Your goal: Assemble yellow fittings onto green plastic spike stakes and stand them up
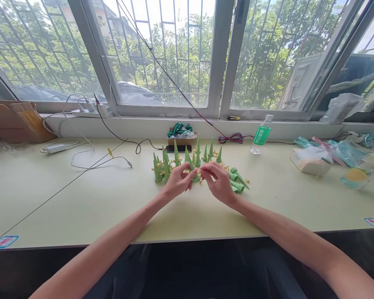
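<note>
My left hand (pixel 178 182) is closed around a green plastic cone spike (pixel 191 162), its tip pointing up. The fingers of my right hand (pixel 218 182) are pinched together close beside that spike, on what looks like a small yellow piece (pixel 198 170), mostly hidden by the fingertips. Around and behind my hands, several green spikes (pixel 157 171) stand upright on the table, with yellow pieces sticking out of their sides. To the right of my right hand, several more green spikes (pixel 237 185) lie on their sides, with small yellow pieces near them.
Behind the spikes are a dark phone (pixel 178 148) and a small box (pixel 187 136) of green and clear wrapping. A water bottle (pixel 261 136) stands back right. Plastic bags (pixel 343 153) lie far right. Cables (pixel 104 160) cross the table's left side; a cardboard box (pixel 14 124) stands beyond.
</note>
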